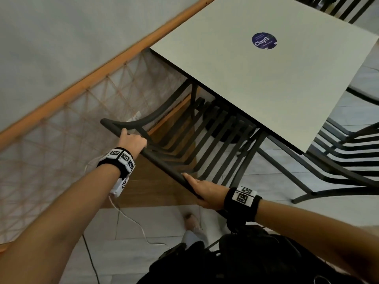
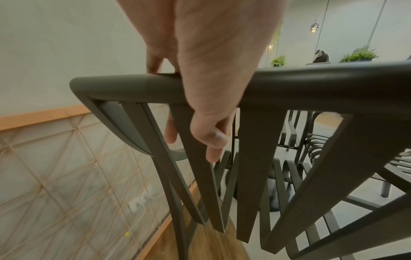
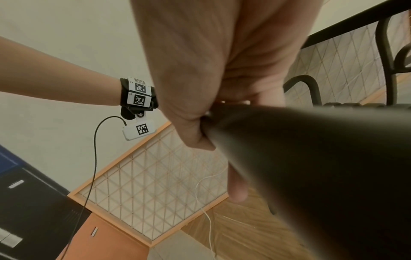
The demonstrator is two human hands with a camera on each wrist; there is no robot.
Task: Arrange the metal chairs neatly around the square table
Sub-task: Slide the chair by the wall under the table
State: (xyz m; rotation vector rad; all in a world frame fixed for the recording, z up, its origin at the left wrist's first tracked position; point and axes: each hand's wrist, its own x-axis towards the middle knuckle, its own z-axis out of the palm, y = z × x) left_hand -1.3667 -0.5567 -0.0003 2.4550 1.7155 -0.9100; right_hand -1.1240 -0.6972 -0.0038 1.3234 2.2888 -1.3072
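A dark metal chair (image 1: 164,162) with a slatted back and seat stands at the near side of the square pale table (image 1: 256,78), its seat partly under the tabletop. My left hand (image 1: 131,140) grips the chair's top rail (image 2: 311,84) near its left corner, fingers curled over the rail (image 2: 206,109). My right hand (image 1: 203,191) grips the same rail (image 3: 311,158) further right, thumb below it (image 3: 238,186). A second dark metal chair (image 1: 348,152) stands at the table's right side. A third chair (image 1: 338,7) shows at the far edge.
A wall with a wooden rail and a rope lattice panel (image 1: 71,140) runs along the left. White cables (image 1: 133,224) trail over the tiled floor. My shoe (image 1: 190,220) and a dark bag (image 1: 246,259) are below my arms. The tabletop bears a round blue sticker (image 1: 264,41).
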